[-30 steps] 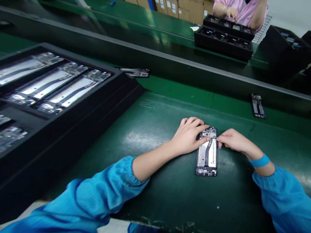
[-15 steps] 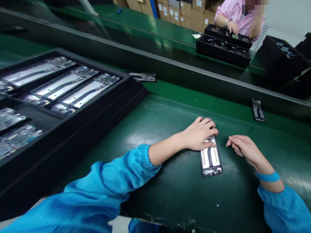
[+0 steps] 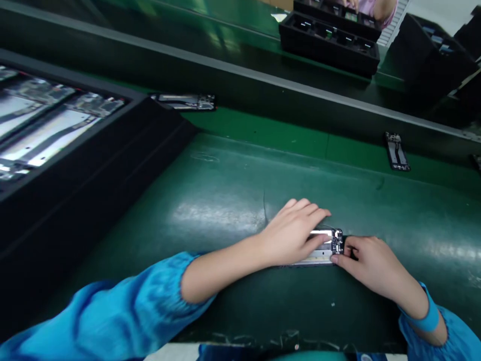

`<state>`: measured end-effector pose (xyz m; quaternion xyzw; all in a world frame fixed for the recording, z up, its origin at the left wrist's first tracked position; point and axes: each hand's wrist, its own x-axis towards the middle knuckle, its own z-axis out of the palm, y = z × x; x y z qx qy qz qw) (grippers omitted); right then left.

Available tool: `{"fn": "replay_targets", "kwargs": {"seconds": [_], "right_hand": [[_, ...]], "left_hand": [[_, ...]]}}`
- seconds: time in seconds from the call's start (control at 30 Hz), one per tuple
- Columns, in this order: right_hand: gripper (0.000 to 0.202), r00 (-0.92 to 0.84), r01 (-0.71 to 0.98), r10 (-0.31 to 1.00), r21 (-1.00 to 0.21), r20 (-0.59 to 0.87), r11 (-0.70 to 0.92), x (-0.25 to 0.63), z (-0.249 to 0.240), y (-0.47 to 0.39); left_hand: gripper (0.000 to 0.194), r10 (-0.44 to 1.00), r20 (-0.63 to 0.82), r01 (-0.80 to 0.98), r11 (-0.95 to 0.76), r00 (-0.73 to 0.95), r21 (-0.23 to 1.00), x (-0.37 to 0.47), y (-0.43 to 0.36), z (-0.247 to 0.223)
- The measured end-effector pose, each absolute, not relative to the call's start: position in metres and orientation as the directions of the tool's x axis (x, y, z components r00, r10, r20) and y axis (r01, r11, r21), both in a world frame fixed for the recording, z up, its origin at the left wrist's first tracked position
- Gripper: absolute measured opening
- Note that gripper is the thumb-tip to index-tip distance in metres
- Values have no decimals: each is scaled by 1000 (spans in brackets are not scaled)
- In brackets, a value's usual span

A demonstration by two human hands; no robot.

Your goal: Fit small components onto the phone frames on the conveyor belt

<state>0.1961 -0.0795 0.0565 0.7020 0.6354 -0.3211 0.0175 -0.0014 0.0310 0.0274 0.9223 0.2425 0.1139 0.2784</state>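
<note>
An opened phone frame (image 3: 319, 254) lies sideways on the green table mat, its circuit board end to the right. My left hand (image 3: 291, 233) rests over its left part, thumb across the silver middle and fingers along the far edge, hiding much of it. At the right end, my right hand (image 3: 370, 258) touches the near corner with its thumb, its index finger curled near the end. A thin dark wire (image 3: 264, 205) sticks up beside my left hand.
A black foam tray (image 3: 124, 165) with several phone frames fills the left side. One phone frame (image 3: 188, 102) lies by the tray's far corner, another (image 3: 397, 152) at the back right. Beyond the long ledge are black boxes (image 3: 326, 47) and a person's hand (image 3: 351, 4).
The phone frame has turned from upright to sideways under my left hand. My right hand, earlier apart from it, has moved in to its right end. The view has shifted.
</note>
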Motion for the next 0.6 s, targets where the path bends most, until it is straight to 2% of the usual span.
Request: {"fn": "replay_targets", "kwargs": {"seconds": [0.1,0.37,0.43,0.5,0.6], "right_hand": [[37,-4,910,862,-360,-506,-207,193,58,-79],[34,13,895,868,-381,-497,-231,191,61,-80],[33,-14,874,874,-431,-486,-225,195,61,-79],[34,-52,806,871,-536,-488,-251,201,58,-78],[39,-75,593,769,-648,-635,-477,209,52,-72]], "left_hand": [[13,509,92,367,-722,856,586,18,33,26],[17,451,82,341,-770,889,540,10,30,29],[17,440,93,328,-779,893,534,11,28,31],[18,435,105,318,-783,894,535,12,25,30],[20,437,124,313,-789,891,528,14,22,27]]}}
